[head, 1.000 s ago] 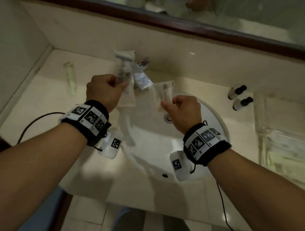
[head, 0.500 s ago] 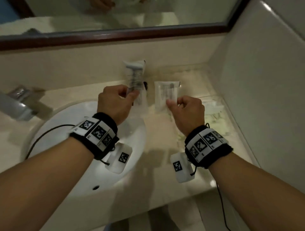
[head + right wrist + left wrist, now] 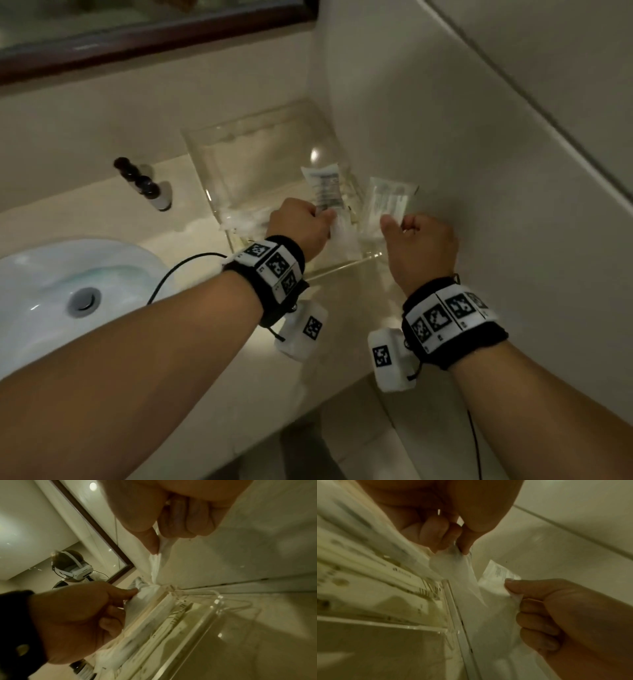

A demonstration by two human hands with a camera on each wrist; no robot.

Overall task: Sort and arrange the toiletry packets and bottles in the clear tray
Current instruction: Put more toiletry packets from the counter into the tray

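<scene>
The clear tray (image 3: 246,137) stands on the counter in the corner by the right wall, with several white packets (image 3: 368,568) lying in it. My left hand (image 3: 325,219) pinches a printed white packet (image 3: 324,190) by its lower end, upright over the tray's front right part. My right hand (image 3: 394,224) pinches a clear packet (image 3: 387,200) at the tray's right edge, close to the wall. The wrist views show both pinches: the left hand (image 3: 458,547) on its packet (image 3: 458,568), the right hand (image 3: 157,545) on its packet (image 3: 157,566). Two black-capped bottles (image 3: 144,181) lie left of the tray.
A white sink (image 3: 68,284) with a metal drain is set in the counter at the left. The tiled wall (image 3: 479,171) rises just right of the tray. A dark-framed mirror (image 3: 137,37) runs above the back wall. The counter's front edge (image 3: 308,411) is below my wrists.
Both hands have carried their packets rightward from above the sink to the tray in the corner. The view has swung right with them. Both grips are unchanged.
</scene>
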